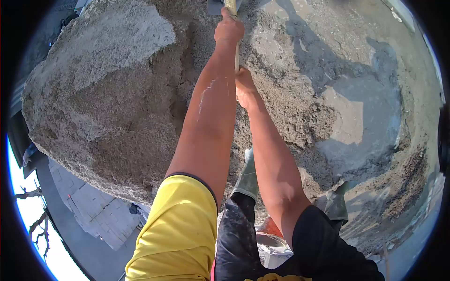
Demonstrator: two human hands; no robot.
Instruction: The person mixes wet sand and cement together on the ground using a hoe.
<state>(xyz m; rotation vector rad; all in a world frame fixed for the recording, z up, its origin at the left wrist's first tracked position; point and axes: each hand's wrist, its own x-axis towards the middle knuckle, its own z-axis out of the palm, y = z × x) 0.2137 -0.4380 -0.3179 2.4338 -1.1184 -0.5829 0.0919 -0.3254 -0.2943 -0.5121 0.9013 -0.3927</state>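
Note:
Both my hands are wrapped round the pale wooden handle of a shovel (231, 5). My left hand (229, 30) grips it far out, close to the grey metal blade at the top edge, which is mostly cut off. Nearer to me, my right hand (244, 86) is closed on the same handle, partly behind my left forearm. Under the handle lies a damp, crumbly sand-like mix (290, 110). To the right, a pool of grey, watery slurry (370, 110) sits within the mix.
A large heap of grey sandy material (108, 103) rises on the left. My rubber boots (247, 178) stand in the mix. Behind them is a whitish bucket (274, 250). Stacked pale blocks (101, 213) lie beyond the heap at lower left.

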